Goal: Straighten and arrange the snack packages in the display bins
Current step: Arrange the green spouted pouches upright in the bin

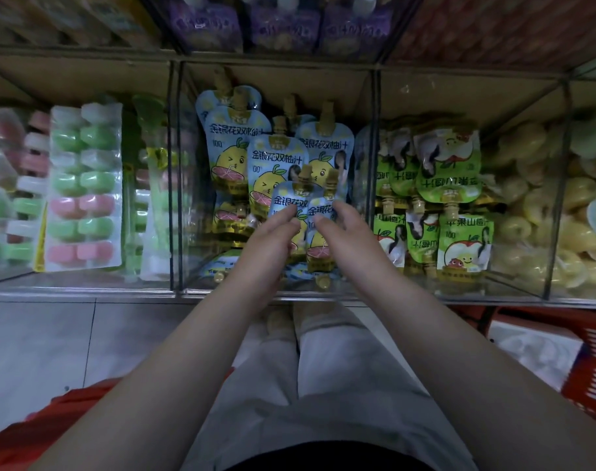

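Both hands reach into the middle clear bin [279, 294], which holds several light-blue juice pouches with gold spouts [228, 144]. My left hand [269, 246] holds one upright blue pouch [286, 200] by its lower part, thumb on its front. My right hand [344, 232] holds a second blue pouch [320, 210] right beside the first, fingers curled round its side. The two pouches touch each other and stand in front of the others. More blue pouches lie flat at the bin's bottom, partly hidden by my hands.
The bin to the right holds green apple-juice pouches [463, 243]; further right are yellow wrapped snacks [544, 212]. On the left, packs of pink and green jelly cups [84, 188]. A shelf with purple pouches [204, 28] sits above. A red basket [585, 362] stands at lower right.
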The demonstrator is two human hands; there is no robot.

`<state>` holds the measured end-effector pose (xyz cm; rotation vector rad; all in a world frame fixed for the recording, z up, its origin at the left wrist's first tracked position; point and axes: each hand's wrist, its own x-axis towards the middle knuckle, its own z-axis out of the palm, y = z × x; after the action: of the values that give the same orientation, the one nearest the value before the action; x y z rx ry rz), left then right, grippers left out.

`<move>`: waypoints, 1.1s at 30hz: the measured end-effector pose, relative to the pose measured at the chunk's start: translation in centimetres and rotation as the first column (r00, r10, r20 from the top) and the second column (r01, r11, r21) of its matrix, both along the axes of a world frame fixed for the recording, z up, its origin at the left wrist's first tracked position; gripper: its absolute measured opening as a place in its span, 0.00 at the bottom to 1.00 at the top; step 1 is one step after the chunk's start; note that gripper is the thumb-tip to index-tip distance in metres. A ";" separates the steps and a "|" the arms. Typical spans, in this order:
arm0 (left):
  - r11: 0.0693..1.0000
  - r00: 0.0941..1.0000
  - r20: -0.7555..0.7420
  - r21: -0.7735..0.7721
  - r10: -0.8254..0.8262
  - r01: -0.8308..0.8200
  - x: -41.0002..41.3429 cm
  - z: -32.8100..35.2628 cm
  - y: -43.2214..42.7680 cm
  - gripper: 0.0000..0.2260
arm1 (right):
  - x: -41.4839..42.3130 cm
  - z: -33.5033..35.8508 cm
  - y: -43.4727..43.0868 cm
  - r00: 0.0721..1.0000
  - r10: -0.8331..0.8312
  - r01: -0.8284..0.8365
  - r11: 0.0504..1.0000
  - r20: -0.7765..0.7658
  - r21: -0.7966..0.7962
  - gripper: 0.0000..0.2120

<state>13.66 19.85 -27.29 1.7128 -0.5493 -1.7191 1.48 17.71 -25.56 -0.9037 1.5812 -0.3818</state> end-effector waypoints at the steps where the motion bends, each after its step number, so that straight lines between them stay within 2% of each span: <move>1: 1.000 1.000 -0.015 -0.006 0.012 -0.012 0.0 0.0 0.1 0.19 | 0.0 0.2 0.1 1.000 -0.004 0.004 1.000 0.014 -0.003 0.27; 9: 0.989 0.976 -0.201 -0.094 0.089 -0.110 -0.2 2.0 0.4 0.20 | -0.1 1.5 1.1 0.963 -0.136 0.161 0.982 0.233 -0.094 0.21; 12: 0.979 0.965 -0.243 -0.149 0.097 -0.136 -0.3 3.6 0.8 0.20 | -0.1 2.1 1.4 0.954 -0.129 0.173 0.974 0.270 -0.149 0.25; 15: 0.970 0.961 -0.265 -0.200 0.078 -0.134 -0.5 5.3 1.2 0.20 | -0.2 3.3 1.8 0.943 -0.147 0.205 0.963 0.297 -0.173 0.32; 22: 0.952 0.959 -0.284 -0.286 0.022 -0.107 -1.1 8.6 2.3 0.21 | -0.7 5.8 3.6 0.930 -0.150 0.240 0.940 0.335 -0.244 0.37; 33: 0.915 0.943 -0.325 -0.397 -0.071 -0.068 -3.0 13.8 2.3 0.22 | -2.6 11.2 5.2 0.894 -0.133 0.304 0.882 0.428 -0.360 0.33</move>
<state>10.62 22.18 -13.49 1.1034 -0.6903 -1.7036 -1.16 22.91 -14.38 -0.8948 1.2450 -1.0383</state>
